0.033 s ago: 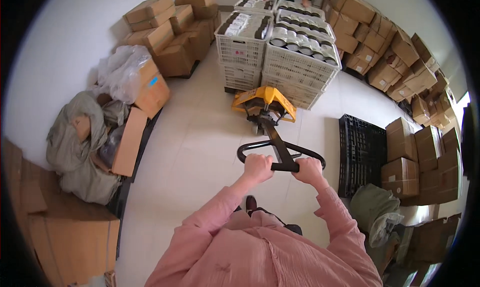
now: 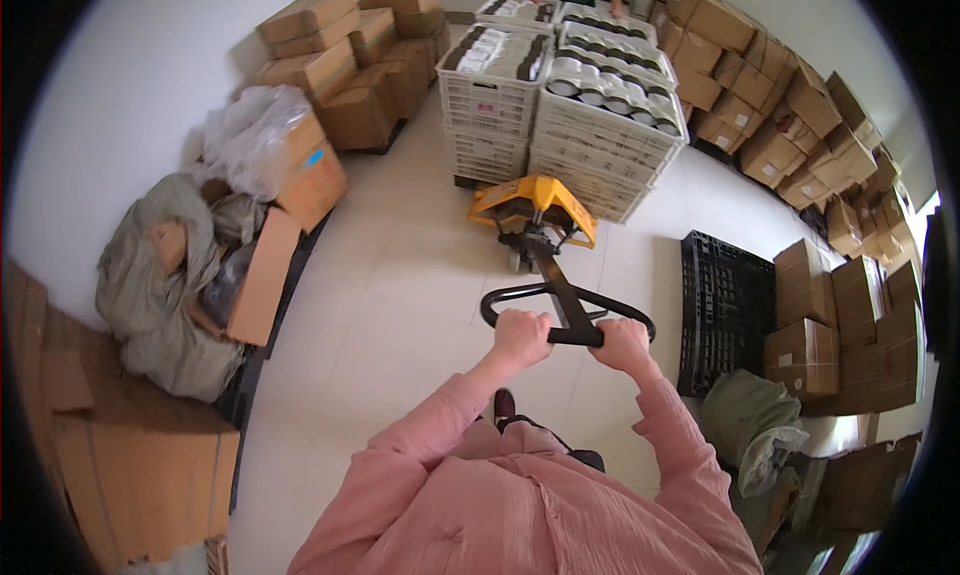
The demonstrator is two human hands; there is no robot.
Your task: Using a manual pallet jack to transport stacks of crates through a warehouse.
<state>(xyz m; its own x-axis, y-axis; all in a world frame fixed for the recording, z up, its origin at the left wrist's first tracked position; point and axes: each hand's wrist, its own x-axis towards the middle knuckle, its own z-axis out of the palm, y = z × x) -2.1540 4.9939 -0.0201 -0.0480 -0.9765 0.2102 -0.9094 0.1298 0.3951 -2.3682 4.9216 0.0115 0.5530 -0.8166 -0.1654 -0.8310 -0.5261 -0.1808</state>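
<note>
Both my hands grip the black loop handle point(image 2: 568, 300) of a yellow hand pallet truck point(image 2: 552, 190). My left hand point(image 2: 523, 338) is closed round the near bar, left of the central shaft. My right hand point(image 2: 622, 345) is closed round the same bar on the other side. The handle tilts toward me, and a small wheel shows under the truck's head. Beyond the truck stand stacked white plastic crates point(image 2: 605, 130), filled with rows of cylindrical cans point(image 2: 600, 97) with dark ends. The truck's forks are hidden by the crates.
At the far end, a person's hands point(image 2: 615, 5) rest by the crates. Cardboard boxes point(image 2: 365, 105) and grey-green sacks point(image 2: 160, 275) line the left side. To the right are a black plastic pallet point(image 2: 722, 310), stacked boxes point(image 2: 805, 355) and another sack point(image 2: 745, 420). Pale tiles point(image 2: 400, 245) cover the floor.
The scene sits slightly further right in the picture. Both hands keep their hold on the handle.
</note>
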